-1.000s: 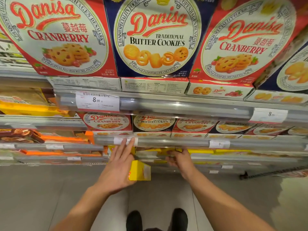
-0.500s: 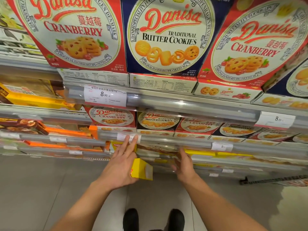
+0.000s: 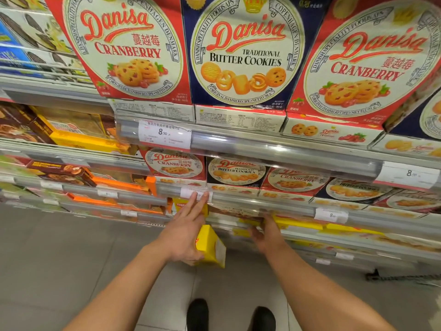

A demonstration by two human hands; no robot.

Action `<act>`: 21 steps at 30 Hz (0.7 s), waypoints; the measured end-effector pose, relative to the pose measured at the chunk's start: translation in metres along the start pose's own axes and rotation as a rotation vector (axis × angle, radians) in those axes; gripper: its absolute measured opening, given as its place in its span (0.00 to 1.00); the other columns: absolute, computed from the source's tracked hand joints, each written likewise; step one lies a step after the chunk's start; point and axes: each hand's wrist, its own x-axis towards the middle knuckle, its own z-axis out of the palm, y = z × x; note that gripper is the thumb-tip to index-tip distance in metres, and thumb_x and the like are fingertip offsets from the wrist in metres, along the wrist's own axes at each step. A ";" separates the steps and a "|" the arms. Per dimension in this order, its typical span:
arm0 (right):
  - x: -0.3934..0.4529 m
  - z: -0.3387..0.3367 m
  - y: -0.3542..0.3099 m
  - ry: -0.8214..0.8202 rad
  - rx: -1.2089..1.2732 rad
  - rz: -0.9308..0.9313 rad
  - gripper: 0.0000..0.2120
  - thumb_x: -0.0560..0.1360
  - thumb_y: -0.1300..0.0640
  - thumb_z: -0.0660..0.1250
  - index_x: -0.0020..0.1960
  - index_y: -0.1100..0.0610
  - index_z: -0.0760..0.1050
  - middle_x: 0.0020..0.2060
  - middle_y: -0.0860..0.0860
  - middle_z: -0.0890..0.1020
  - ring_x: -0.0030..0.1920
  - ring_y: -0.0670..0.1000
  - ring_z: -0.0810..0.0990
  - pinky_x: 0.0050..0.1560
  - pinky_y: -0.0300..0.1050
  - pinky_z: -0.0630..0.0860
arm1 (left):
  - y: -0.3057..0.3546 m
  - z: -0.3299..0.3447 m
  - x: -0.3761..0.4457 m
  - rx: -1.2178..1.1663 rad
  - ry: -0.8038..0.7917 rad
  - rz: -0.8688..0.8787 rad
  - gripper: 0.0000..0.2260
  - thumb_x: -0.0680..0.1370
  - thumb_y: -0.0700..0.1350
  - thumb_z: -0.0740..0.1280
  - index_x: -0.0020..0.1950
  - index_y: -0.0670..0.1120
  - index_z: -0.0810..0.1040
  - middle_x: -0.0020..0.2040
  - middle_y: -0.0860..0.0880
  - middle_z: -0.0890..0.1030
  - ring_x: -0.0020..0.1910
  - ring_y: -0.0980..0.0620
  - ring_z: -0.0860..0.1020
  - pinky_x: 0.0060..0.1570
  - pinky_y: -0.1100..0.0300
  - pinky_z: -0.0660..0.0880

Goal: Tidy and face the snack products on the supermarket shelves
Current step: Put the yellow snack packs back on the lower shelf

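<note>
The upper Danisa boxes point(image 3: 245, 53) are already faced. A yellow box point(image 3: 211, 247) is held off the low shelf point(image 3: 298, 229) by the left hand point(image 3: 185, 237), fingers straight; the right hand point(image 3: 267, 235) reaches in, its grip hidden. Reshelving is left.

— What is underfoot here?

— A floor point(image 3: 59, 271) of large pale grey tiles with thin joints, matte and evenly lit, with no hard shadows.

— And the fittings?

— A shelving unit of grey metal tiers, stepping down toward the floor. Each tier ends in a clear plastic rail point(image 3: 274, 149) with a soft glare along it. White price tags point(image 3: 164, 134) sit in the rails; one reads 8.90.

— Anything low on the right?

— A dark base bracket point(image 3: 381, 275) on the tiles, under the lowest tier.
</note>
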 end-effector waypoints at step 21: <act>-0.050 -0.124 -0.007 -0.148 -0.278 -0.250 0.26 0.74 0.48 0.74 0.68 0.57 0.74 0.61 0.60 0.83 0.64 0.59 0.80 0.68 0.61 0.70 | -0.011 0.002 -0.005 -0.109 -0.044 0.024 0.33 0.64 0.67 0.75 0.64 0.54 0.74 0.80 0.58 0.29 0.78 0.52 0.26 0.77 0.43 0.58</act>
